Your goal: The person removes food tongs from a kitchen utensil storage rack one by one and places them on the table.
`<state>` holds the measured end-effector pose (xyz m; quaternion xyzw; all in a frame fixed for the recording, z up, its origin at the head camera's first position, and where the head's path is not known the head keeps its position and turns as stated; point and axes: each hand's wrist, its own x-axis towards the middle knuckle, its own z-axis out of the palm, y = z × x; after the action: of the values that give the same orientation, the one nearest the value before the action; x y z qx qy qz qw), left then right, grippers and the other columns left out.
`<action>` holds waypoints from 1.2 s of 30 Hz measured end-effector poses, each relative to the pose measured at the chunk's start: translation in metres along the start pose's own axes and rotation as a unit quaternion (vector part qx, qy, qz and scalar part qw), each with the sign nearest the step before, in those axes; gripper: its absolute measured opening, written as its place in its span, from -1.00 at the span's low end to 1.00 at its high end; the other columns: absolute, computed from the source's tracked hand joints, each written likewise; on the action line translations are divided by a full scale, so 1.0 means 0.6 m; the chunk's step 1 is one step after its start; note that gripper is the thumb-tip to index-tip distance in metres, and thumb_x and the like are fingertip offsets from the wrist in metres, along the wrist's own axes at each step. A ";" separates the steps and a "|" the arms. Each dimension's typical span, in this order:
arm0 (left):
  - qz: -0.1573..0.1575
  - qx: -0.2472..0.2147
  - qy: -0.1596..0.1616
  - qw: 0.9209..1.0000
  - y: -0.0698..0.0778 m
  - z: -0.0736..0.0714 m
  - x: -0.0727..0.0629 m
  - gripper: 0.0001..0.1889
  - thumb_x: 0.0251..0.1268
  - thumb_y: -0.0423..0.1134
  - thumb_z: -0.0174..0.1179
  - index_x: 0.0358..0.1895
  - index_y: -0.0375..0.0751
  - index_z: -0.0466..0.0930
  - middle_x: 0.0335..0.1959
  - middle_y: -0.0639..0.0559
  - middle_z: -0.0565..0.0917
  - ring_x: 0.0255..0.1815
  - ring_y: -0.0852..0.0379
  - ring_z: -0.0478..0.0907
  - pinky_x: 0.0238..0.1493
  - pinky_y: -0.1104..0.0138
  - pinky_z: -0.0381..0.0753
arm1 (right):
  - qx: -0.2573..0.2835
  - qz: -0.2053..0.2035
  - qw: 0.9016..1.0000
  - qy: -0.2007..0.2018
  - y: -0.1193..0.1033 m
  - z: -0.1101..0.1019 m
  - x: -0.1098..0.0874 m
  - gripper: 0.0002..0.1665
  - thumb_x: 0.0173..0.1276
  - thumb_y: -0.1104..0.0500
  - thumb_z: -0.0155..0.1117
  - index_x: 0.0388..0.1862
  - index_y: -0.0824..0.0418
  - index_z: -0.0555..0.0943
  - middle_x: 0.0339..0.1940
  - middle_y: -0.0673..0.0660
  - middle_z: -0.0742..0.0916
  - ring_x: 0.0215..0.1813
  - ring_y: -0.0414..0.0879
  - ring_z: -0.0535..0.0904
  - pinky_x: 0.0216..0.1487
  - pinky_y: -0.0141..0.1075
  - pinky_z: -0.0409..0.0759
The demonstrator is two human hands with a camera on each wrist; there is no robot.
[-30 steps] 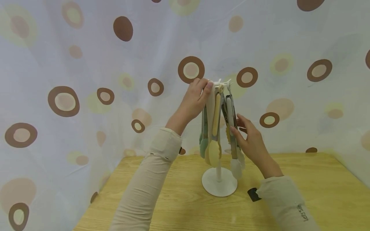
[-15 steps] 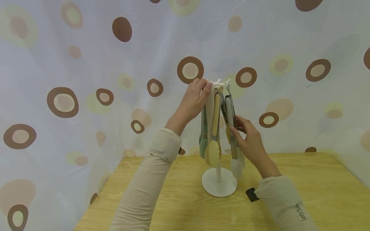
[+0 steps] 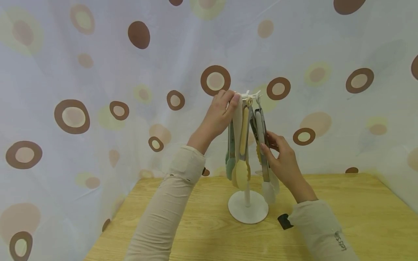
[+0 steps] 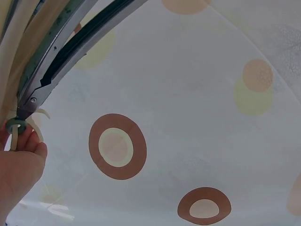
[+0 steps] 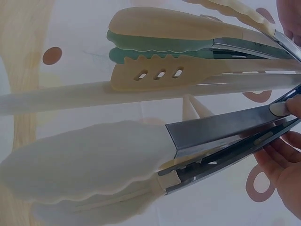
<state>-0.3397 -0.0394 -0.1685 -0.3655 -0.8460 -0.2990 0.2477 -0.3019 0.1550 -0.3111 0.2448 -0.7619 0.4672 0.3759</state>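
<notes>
A white utensil rack (image 3: 247,197) stands upright on the table, with several tongs hanging from its top hooks. At that top, my left hand (image 3: 217,116) grips the rack by a hook, its thumb over the upper end of a beige handle (image 3: 238,119). The ring of the green-tipped tongs (image 4: 17,125) hangs on a hook beside those fingers. On the right, my right hand (image 3: 285,157) pinches the white-tipped tongs (image 5: 89,157) partway along their metal arms, thumb on the near arm and fingers on the far one. Their upper end is still at the rack's hook.
Yellow-tipped tongs (image 3: 242,174) hang at the front of the rack. Behind the white tips, a beige slotted head (image 5: 155,73) hangs near the rack's pole (image 5: 61,96). The wooden table (image 3: 196,224) meets a dotted curtain (image 3: 130,72) at the back and left.
My right hand's fingers have drawn in on the white-tipped tongs, and the tips have shifted slightly right and down. The left hand has stayed at the rack's top.
</notes>
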 end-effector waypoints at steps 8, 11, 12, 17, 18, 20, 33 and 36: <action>0.003 0.003 -0.003 1.000 0.000 0.000 0.001 -0.70 0.60 -0.14 -0.25 0.04 -0.24 0.41 -0.09 -0.10 0.35 0.01 0.00 0.24 0.00 0.25 0.23 | 0.007 -0.004 1.000 0.012 -0.001 0.001 0.001 -0.44 0.35 0.42 0.18 0.32 0.43 0.34 0.02 0.34 0.55 0.00 0.09 0.51 0.05 -0.63 0.35; 0.005 0.005 0.000 1.000 -0.001 0.000 0.001 -0.70 0.60 -0.15 -0.25 0.02 -0.25 0.42 -0.10 -0.10 0.35 0.00 0.00 0.24 -0.01 0.25 0.23 | 0.006 -0.007 1.000 0.017 0.000 0.002 0.001 -0.41 0.32 0.45 0.20 0.32 0.45 0.33 0.02 0.36 0.55 0.00 0.13 0.51 0.04 -0.63 0.34; 0.005 0.005 0.001 1.000 -0.001 0.000 0.001 -0.70 0.60 -0.15 -0.25 0.02 -0.24 0.42 -0.10 -0.10 0.35 0.00 0.00 0.24 -0.01 0.25 0.23 | 0.006 -0.008 1.000 0.018 0.000 0.002 0.002 -0.41 0.32 0.45 0.20 0.32 0.45 0.33 0.01 0.36 0.55 0.00 0.13 0.51 0.03 -0.63 0.34; 0.005 0.005 0.004 1.000 -0.002 0.001 0.002 -0.70 0.60 -0.15 -0.25 0.03 -0.25 0.42 -0.09 -0.10 0.36 0.01 -0.01 0.25 0.00 0.24 0.24 | 0.008 -0.007 1.000 0.019 -0.003 0.001 0.003 -0.43 0.34 0.43 0.19 0.32 0.45 0.33 0.01 0.36 0.55 0.00 0.14 0.52 0.04 -0.61 0.36; 0.005 0.005 0.004 1.000 -0.002 0.001 0.002 -0.70 0.60 -0.15 -0.25 0.03 -0.25 0.42 -0.09 -0.11 0.36 0.01 -0.01 0.25 0.00 0.24 0.24 | 0.008 -0.005 1.000 0.019 -0.004 0.001 0.003 -0.43 0.35 0.42 0.18 0.32 0.45 0.33 0.00 0.36 0.55 0.00 0.13 0.52 0.04 -0.60 0.37; 0.005 0.006 0.003 1.000 -0.002 0.001 0.002 -0.70 0.60 -0.15 -0.25 0.03 -0.25 0.42 -0.09 -0.11 0.36 0.00 -0.01 0.25 0.00 0.24 0.24 | 0.008 -0.002 1.000 0.018 -0.005 0.000 0.003 -0.44 0.36 0.41 0.18 0.33 0.45 0.33 0.00 0.36 0.54 0.00 0.13 0.51 0.06 -0.52 0.41; 0.002 0.006 0.006 1.000 0.001 0.000 0.003 -0.70 0.60 -0.14 -0.25 -0.02 -0.24 0.43 -0.12 -0.09 0.36 0.01 -0.02 0.25 0.00 0.25 0.22 | 0.006 0.012 1.000 0.011 -0.012 -0.010 0.003 -0.45 0.43 0.33 0.12 0.36 0.40 0.30 0.03 0.33 0.53 0.03 0.06 0.50 0.15 -0.24 0.45; 0.002 0.004 0.006 1.000 0.002 0.001 0.003 -0.70 0.60 -0.14 -0.25 -0.02 -0.25 0.43 -0.11 -0.10 0.36 0.02 -0.02 0.25 0.00 0.25 0.23 | 0.002 0.011 1.000 0.013 -0.011 -0.012 0.002 -0.45 0.45 0.30 0.11 0.36 0.41 0.30 0.02 0.32 0.52 0.02 0.03 0.48 0.14 -0.48 0.40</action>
<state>-0.3397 -0.0375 -0.1674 -0.3642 -0.8450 -0.2972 0.2549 -0.2953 0.1588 -0.3047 0.2314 -0.7586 0.4763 0.3797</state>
